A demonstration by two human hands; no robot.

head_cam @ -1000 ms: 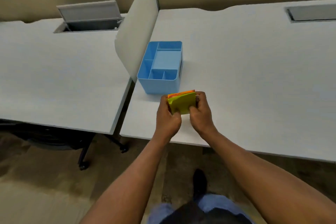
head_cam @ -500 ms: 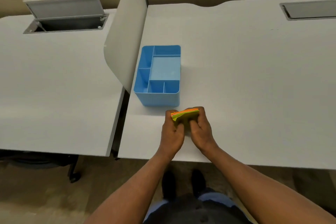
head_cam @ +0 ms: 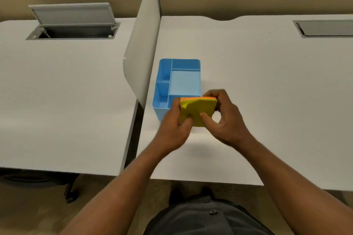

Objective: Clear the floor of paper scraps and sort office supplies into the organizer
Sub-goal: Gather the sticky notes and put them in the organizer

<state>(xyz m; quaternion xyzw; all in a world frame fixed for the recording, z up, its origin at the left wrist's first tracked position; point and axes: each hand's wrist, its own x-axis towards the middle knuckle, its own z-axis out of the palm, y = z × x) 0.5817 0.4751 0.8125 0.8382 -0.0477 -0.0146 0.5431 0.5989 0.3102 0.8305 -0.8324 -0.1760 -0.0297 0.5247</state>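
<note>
Both hands hold a square pad of yellow-green sticky notes with an orange top edge (head_cam: 197,110) just over the near right corner of the blue plastic compartment organizer (head_cam: 177,82). The left hand (head_cam: 174,126) pinches its left edge, and the right hand (head_cam: 225,118) pinches the right; both grips are closed on it. The organizer sits near the white bench's (head_cam: 267,86) left edge, just right of the grey divider panel (head_cam: 141,53). Bare benchtop stretches right of the organizer.

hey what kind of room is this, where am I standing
Most likely an open-plan office: two white desks split by a divider panel, each with a cable hatch, and a blue desk organizer beside the sticky notes you hold.
</note>
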